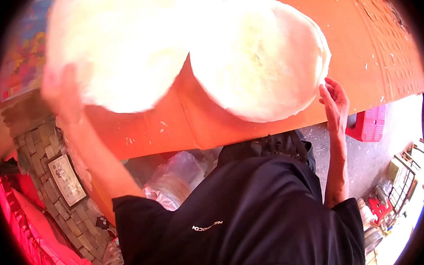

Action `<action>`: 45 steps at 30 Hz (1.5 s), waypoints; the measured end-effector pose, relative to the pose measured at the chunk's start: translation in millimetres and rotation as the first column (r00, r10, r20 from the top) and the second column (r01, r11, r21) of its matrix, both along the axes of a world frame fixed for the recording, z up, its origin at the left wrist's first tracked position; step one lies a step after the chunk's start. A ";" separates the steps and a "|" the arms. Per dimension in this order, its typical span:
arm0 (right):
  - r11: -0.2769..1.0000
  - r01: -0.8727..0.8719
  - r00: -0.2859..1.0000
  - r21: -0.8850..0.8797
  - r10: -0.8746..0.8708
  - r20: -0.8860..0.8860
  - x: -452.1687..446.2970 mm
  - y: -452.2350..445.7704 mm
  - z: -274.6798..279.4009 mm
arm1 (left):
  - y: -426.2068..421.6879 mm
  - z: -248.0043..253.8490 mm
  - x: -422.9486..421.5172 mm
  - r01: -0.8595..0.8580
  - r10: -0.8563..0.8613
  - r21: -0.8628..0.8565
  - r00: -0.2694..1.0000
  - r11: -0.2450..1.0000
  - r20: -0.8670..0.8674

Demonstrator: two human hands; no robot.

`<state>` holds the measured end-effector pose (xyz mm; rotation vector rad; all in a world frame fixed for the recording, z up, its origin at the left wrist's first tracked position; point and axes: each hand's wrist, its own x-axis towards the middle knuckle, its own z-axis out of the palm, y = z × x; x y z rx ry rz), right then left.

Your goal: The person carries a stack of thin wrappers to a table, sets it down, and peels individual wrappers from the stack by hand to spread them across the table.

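Two large, pale round flat pieces lie on an orange-covered table [164,130]. The left round piece [123,51] is washed out by bright light. The right round piece [261,59] shows a faint yellowish middle and a layered right edge. My left hand [68,94] is at the left edge of the left piece, blurred by motion and glare, so its fingers are hard to make out. At the lower right rim of the right piece, my right hand [334,96] has its thumb and fingertips drawn together on the edge.
Clear plastic bags [176,176] are below the table's near edge. A pink-red plastic stool or crate [370,124] stands at the right. On the brick paving at the left is a framed sign [66,180]. Small white scraps dot the orange cover.
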<state>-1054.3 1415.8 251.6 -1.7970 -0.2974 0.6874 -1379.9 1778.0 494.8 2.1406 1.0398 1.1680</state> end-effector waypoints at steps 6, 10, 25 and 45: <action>0.989 0.132 0.952 0.060 -0.110 -0.285 1.8 2.8 1.0 | -22.8 3.3 -72.8 -0.286 0.607 0.612 0.678 0.737 -0.413; 0.982 0.177 0.909 0.062 -0.139 -0.394 7.2 2.8 4.1 | -43.2 -109.6 -92.5 -0.071 0.149 0.138 0.668 0.988 -0.729; 0.962 0.144 0.829 0.230 0.010 -0.559 3.7 33.2 22.4 | -200.0 -210.1 221.2 0.529 -0.657 -0.465 0.735 0.710 -0.167; 0.912 0.126 0.881 0.391 0.078 -0.467 -7.2 46.5 0.8 | -190.0 -201.0 205.9 0.370 -0.510 -0.562 0.853 0.740 -0.110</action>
